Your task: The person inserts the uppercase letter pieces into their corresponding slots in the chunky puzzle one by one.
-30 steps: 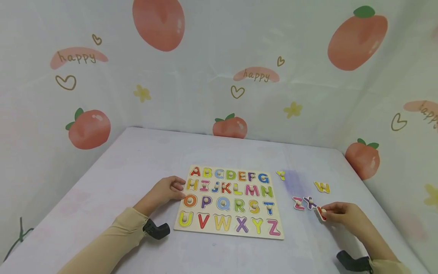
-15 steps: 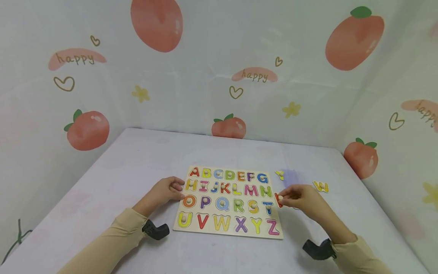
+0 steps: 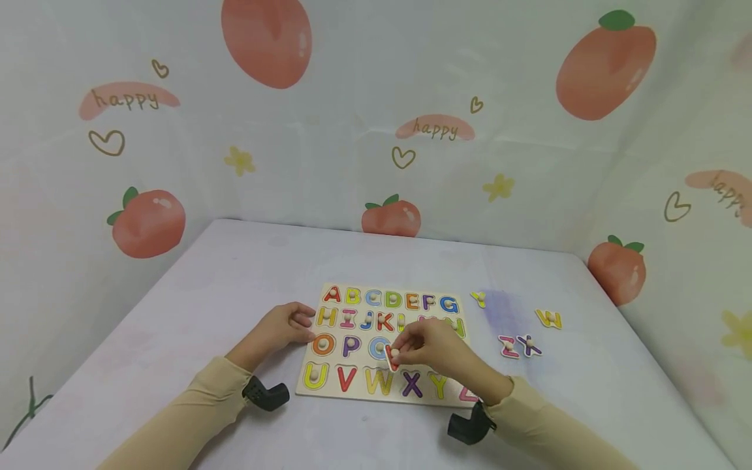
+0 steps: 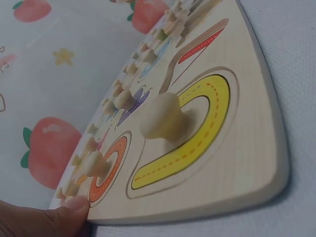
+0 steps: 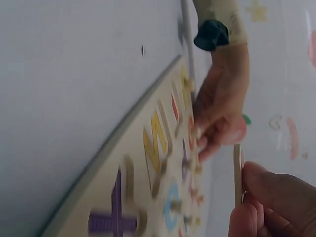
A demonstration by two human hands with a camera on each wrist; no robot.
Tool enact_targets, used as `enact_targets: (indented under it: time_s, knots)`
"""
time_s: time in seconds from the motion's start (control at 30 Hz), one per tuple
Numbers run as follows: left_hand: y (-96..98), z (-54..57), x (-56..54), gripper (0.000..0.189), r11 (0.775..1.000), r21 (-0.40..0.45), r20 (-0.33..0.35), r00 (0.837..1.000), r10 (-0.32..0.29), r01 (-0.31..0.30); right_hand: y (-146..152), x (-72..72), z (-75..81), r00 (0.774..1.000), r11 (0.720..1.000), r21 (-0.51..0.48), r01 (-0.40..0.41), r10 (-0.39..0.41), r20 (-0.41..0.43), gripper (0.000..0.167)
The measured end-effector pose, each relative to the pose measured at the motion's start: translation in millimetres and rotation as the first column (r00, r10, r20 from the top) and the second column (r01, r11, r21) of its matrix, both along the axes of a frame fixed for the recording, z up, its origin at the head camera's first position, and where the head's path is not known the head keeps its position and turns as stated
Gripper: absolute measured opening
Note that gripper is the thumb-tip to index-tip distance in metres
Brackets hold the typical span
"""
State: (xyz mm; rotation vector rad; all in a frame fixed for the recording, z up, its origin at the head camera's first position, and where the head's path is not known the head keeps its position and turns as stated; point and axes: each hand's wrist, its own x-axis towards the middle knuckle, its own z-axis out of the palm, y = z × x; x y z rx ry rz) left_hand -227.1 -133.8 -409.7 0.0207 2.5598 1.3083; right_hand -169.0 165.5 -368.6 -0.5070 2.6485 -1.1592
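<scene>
A wooden alphabet puzzle board (image 3: 363,363) lies flat on the table, with knobbed letters in its upper rows. My left hand (image 3: 279,331) rests at the board's left edge; its thumb (image 4: 74,205) touches the rim near the orange O in the left wrist view. Above the board, my right hand (image 3: 437,346) pinches a red letter puzzle piece (image 3: 390,360) by its knob. That piece appears edge-on in the right wrist view, raised off the board. In the bottom row, the U has a knob, while the V, W, X and Y recesses show none. My right hand partly covers M, N and R–T.
Loose letter pieces lie right of the board: a pink Z (image 3: 508,347), a purple X (image 3: 529,346), a yellow W (image 3: 549,318) and a yellow Y (image 3: 478,299). A printed cloth (image 3: 329,163) hangs behind the table.
My right hand has carried the red letter piece leftward from beside the loose pieces to over the board, uncovering the Z and X. My left hand has stayed at the edge.
</scene>
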Motion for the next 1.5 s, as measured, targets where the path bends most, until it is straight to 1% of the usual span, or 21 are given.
enact_targets:
  time_s: [0.1, 0.23, 0.37, 0.53, 0.67, 0.83, 1.1, 1.5]
  knots:
    - [-0.5, 1.4, 0.6, 0.051, 1.000, -0.003, -0.001, 1.000, -0.005, 0.005, -18.6, -2.7, -4.4, 0.999, 0.999, 0.006, -0.051, 0.051, -0.004, 0.010]
    - [-1.1, 3.2, 1.7, 0.052, 1.000, -0.002, -0.004, 1.000, -0.016, 0.016, -39.6, -6.4, -13.0, 0.996, 0.996, -0.001, -0.085, 0.085, 0.021, 0.011]
    - [-0.9, 3.4, 2.4, 0.052, 1.000, -0.002, -0.007, 1.000, -0.019, 0.019, -54.6, -7.6, -23.5, 0.995, 0.996, 0.001, -0.093, 0.093, 0.039, 0.012]
    - [-0.5, 2.2, 1.7, 0.051, 1.000, 0.007, -0.010, 1.000, -0.022, 0.022, -66.0, -7.2, -32.2, 0.995, 0.997, -0.008, -0.082, 0.083, 0.064, 0.012]
    - [-0.3, 3.0, 1.7, 0.051, 1.000, 0.009, -0.010, 1.000, -0.022, 0.022, -70.7, -6.8, -33.3, 0.993, 0.997, -0.003, -0.076, 0.076, 0.090, 0.012]
    - [-0.4, 4.3, 1.6, 0.051, 1.000, 0.005, -0.007, 1.000, -0.023, 0.023, -73.6, -6.3, -32.1, 0.992, 0.997, -0.004, -0.075, 0.075, 0.099, 0.012]
    - [-0.3, 2.3, 1.1, 0.050, 1.000, 0.003, -0.009, 1.000, -0.015, 0.015, -77.6, -6.3, -31.5, 0.990, 0.998, 0.013, -0.069, 0.067, 0.125, 0.013]
    - [-0.8, 2.7, 1.5, 0.049, 1.000, 0.010, -0.017, 1.000, -0.026, 0.026, -80.6, -6.8, -30.1, 0.988, 0.996, 0.013, -0.094, 0.091, 0.124, 0.015]
